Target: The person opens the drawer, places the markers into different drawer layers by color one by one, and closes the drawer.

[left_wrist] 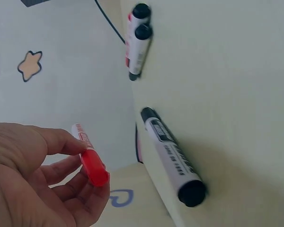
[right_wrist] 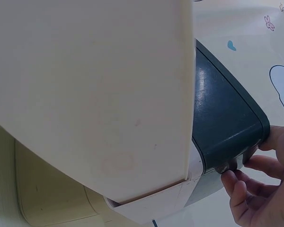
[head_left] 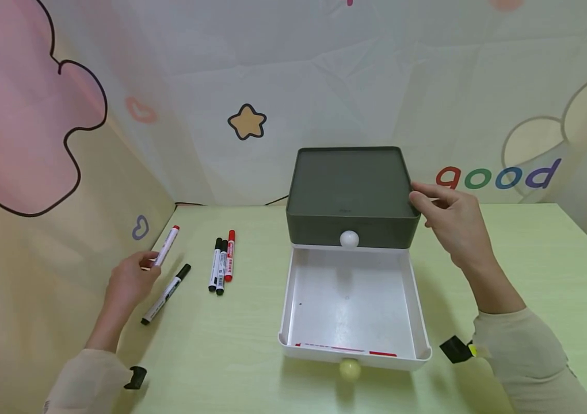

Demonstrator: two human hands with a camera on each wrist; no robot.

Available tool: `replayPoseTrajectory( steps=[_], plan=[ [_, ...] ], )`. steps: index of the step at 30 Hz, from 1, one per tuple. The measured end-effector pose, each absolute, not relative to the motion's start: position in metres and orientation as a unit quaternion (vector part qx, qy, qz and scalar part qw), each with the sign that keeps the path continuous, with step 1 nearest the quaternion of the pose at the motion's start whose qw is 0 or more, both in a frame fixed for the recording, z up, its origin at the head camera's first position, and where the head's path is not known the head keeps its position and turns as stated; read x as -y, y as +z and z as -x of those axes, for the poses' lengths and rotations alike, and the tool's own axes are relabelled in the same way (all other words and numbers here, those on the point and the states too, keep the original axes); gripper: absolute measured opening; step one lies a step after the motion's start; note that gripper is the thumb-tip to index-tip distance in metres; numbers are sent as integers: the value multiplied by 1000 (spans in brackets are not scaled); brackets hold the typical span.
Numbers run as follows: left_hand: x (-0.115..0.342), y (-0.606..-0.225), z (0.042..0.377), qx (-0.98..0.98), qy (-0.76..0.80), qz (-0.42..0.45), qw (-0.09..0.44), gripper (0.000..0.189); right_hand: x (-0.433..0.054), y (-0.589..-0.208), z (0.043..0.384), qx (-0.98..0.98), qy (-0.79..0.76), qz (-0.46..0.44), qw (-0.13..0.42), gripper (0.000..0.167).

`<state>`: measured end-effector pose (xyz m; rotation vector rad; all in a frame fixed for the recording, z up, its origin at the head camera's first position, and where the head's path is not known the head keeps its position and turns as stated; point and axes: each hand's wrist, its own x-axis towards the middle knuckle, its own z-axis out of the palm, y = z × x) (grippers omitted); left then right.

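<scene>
My left hand [head_left: 130, 279] pinches a white marker [head_left: 166, 247] with red ends between thumb and fingers. In the left wrist view its red end [left_wrist: 95, 170] shows. Below that hand lies a black-capped marker [head_left: 166, 294] on the table. My right hand [head_left: 456, 221] holds the right edge of a dark green drawer box [head_left: 347, 181], its fingers bent against the side in the right wrist view. The box's lower white drawer [head_left: 345, 287] is pulled out. Red lines [head_left: 345, 348] show along the drawer's inner front; the thing they belong to is mostly hidden.
Two black-capped markers [head_left: 214, 264] and a red marker [head_left: 229, 256] lie side by side on the light green table [head_left: 252, 345]. The upper drawer has a white knob [head_left: 349, 238], the lower a yellowish knob [head_left: 350, 370]. A printed cloth [head_left: 273, 57] backs the table.
</scene>
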<state>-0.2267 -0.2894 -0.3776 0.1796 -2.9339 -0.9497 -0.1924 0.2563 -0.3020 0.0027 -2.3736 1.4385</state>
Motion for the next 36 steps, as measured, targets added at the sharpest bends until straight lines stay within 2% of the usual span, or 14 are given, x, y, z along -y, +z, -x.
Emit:
replayPoseTrajectory(
  steps=[15, 36],
  plan=[
    [247, -343, 200, 936, -342, -2, 86, 38, -257, -302, 192, 835, 517, -10, 187, 44],
    [188, -312, 155, 928, -353, 65, 101, 34, -259, -302, 194, 830, 528, -18, 181, 43]
  ],
)
